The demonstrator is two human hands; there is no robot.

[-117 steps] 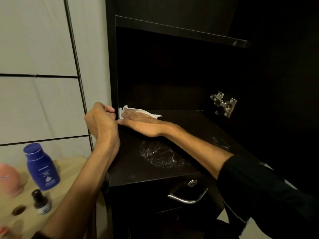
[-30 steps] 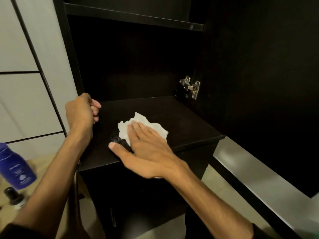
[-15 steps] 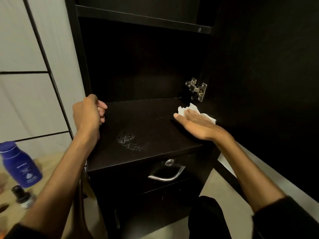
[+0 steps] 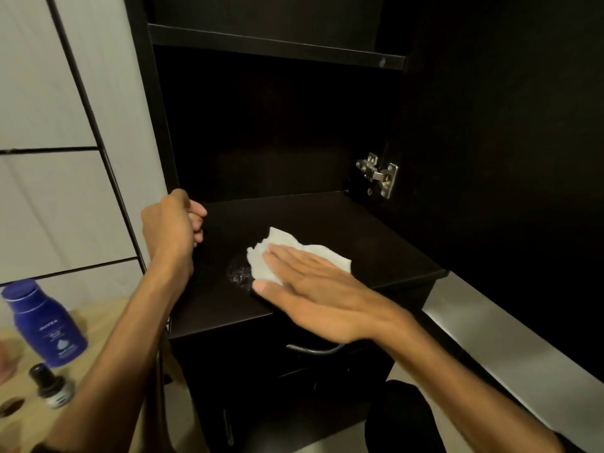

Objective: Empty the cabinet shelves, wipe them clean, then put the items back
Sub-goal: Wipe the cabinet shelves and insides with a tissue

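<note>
1. Cabinet shelf (image 4: 327, 223), frame centre: dark, bare, wet smear (image 4: 238, 274) near front.
2. Right hand (image 4: 320, 295): flat, fingers straight, pressing white tissue (image 4: 277, 256) onto shelf.
3. Left hand (image 4: 170, 227): grip curled on shelf's left edge.
4. Blue lotion bottle (image 4: 45, 322): worktop, lower left.

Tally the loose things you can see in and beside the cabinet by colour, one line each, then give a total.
White: 1, the paper towel on the shelf under the right hand.
Blue: 1, the lotion bottle.
Black-capped: 1, the small bottle.
Total: 3
</note>
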